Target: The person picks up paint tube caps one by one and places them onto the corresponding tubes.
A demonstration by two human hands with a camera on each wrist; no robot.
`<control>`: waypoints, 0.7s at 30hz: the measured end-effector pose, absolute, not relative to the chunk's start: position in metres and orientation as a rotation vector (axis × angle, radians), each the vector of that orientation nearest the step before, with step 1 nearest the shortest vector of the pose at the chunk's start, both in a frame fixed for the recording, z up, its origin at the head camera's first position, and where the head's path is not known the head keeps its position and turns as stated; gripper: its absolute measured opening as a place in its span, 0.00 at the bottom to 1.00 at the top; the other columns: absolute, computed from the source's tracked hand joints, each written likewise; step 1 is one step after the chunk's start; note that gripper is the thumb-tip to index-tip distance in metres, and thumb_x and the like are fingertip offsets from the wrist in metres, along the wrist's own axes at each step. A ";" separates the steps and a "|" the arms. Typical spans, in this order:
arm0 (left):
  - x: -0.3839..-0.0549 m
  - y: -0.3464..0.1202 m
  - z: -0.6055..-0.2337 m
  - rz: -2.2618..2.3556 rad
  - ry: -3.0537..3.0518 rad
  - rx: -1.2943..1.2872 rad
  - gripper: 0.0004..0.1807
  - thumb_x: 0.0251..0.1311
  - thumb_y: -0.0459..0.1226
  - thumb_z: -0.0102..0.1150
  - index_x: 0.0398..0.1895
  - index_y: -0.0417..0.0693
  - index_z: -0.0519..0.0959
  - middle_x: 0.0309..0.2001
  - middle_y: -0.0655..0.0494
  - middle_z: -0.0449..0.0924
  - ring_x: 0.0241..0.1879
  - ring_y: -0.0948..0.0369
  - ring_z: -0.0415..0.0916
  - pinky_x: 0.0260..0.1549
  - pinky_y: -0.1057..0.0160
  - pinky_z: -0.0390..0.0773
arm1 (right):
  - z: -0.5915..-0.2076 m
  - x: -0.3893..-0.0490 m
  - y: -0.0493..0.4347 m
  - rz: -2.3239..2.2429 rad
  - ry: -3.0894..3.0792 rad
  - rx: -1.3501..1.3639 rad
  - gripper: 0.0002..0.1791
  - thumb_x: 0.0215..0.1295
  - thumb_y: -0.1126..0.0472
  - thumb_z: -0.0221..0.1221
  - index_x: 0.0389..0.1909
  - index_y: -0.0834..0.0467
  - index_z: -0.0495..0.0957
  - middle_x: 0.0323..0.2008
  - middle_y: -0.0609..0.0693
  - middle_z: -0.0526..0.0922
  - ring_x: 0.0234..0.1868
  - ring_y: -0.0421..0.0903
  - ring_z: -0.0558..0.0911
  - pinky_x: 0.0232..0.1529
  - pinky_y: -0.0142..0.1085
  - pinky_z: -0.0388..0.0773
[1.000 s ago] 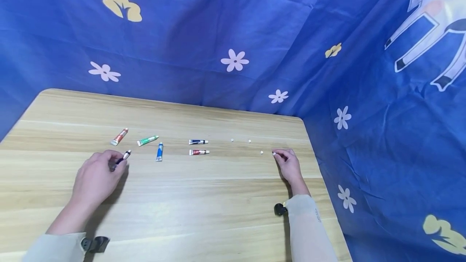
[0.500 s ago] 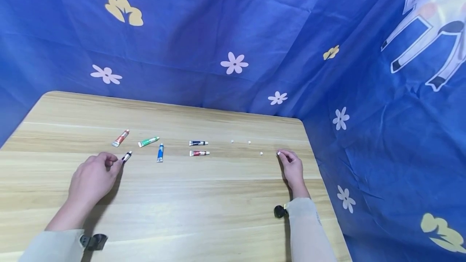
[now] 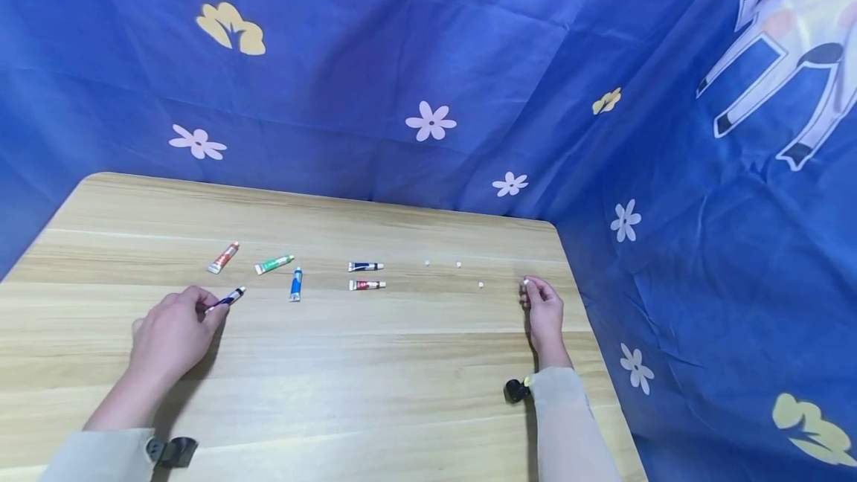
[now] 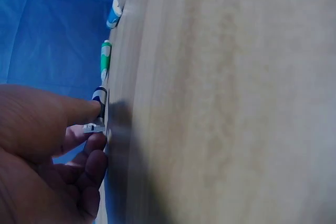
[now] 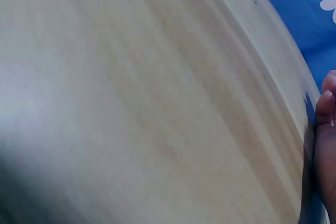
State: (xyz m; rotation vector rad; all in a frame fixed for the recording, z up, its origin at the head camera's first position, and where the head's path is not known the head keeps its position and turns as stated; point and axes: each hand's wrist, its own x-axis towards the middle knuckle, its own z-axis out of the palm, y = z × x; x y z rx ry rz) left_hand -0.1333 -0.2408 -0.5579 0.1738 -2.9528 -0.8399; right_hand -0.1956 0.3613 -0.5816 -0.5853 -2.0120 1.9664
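On the left of the table my left hand (image 3: pixel 167 333) pinches a dark purple paint tube (image 3: pixel 234 294) between thumb and fingers. The tube's nozzle end points away to the right. In the left wrist view the thumb lies along the tube (image 4: pixel 100 96), and its flat crimped end shows below. Near the table's right edge my right hand (image 3: pixel 545 315) pinches a small white cap (image 3: pixel 525 282) between thumb and fingertip. Only part of the right hand (image 5: pixel 325 150) shows at the edge of the right wrist view, where the cap is hidden.
Beyond the left hand lie an orange-red tube (image 3: pixel 224 257), a green tube (image 3: pixel 274 264) and a blue tube (image 3: pixel 296 285). A navy tube (image 3: pixel 364 266) and a red tube (image 3: pixel 367 285) lie mid-table. Several white caps (image 3: pixel 458 265) sit further right. Blue cloth (image 3: pixel 321 95) hangs behind.
My right hand has moved a little to the right with the white cap. The left fingers have shifted on the purple tube, which now lies at a flatter angle. The head view has tilted slightly up.
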 end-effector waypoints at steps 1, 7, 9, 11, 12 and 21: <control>-0.132 -0.242 -0.558 -0.859 -2.955 0.185 0.13 0.76 0.44 0.63 0.44 0.43 0.80 0.35 0.41 0.84 0.37 0.42 0.80 0.34 0.50 0.61 | -0.582 -0.195 0.361 1.986 -1.988 -0.581 0.18 0.83 0.63 0.57 0.61 0.74 0.77 0.34 0.42 0.85 0.33 0.36 0.81 0.36 0.25 0.80; -0.125 -0.250 -0.557 -0.934 -2.949 0.210 0.14 0.79 0.45 0.59 0.48 0.41 0.78 0.32 0.46 0.85 0.28 0.56 0.73 0.30 0.57 0.65 | -0.582 -0.194 0.359 2.072 -1.865 -0.558 0.16 0.83 0.65 0.57 0.59 0.75 0.75 0.33 0.46 0.86 0.31 0.37 0.83 0.32 0.24 0.81; -0.123 -0.251 -0.555 -0.946 -2.946 0.216 0.15 0.79 0.45 0.59 0.49 0.40 0.78 0.36 0.43 0.87 0.28 0.56 0.74 0.28 0.58 0.65 | -0.581 -0.193 0.359 2.079 -1.837 -0.565 0.17 0.83 0.65 0.57 0.60 0.75 0.74 0.33 0.47 0.86 0.30 0.37 0.83 0.32 0.24 0.81; -0.121 -0.252 -0.552 -0.964 -2.944 0.235 0.17 0.80 0.47 0.58 0.50 0.40 0.78 0.39 0.39 0.87 0.30 0.54 0.76 0.29 0.58 0.66 | -0.580 -0.193 0.360 2.079 -1.814 -0.580 0.17 0.84 0.64 0.56 0.61 0.75 0.74 0.33 0.46 0.86 0.31 0.37 0.83 0.33 0.24 0.80; -0.120 -0.251 -0.551 -0.974 -2.940 0.245 0.18 0.81 0.48 0.57 0.51 0.40 0.78 0.41 0.39 0.88 0.32 0.54 0.77 0.30 0.58 0.67 | -0.580 -0.192 0.361 2.081 -1.799 -0.590 0.17 0.84 0.64 0.55 0.61 0.74 0.74 0.33 0.46 0.86 0.31 0.37 0.82 0.33 0.25 0.80; -0.112 -0.242 -0.533 -1.170 -2.875 0.347 0.25 0.82 0.54 0.53 0.58 0.40 0.78 0.46 0.42 0.88 0.29 0.70 0.75 0.33 0.60 0.68 | -0.574 -0.185 0.359 2.205 -1.553 -0.608 0.15 0.84 0.66 0.54 0.60 0.72 0.75 0.35 0.49 0.89 0.35 0.40 0.87 0.39 0.28 0.86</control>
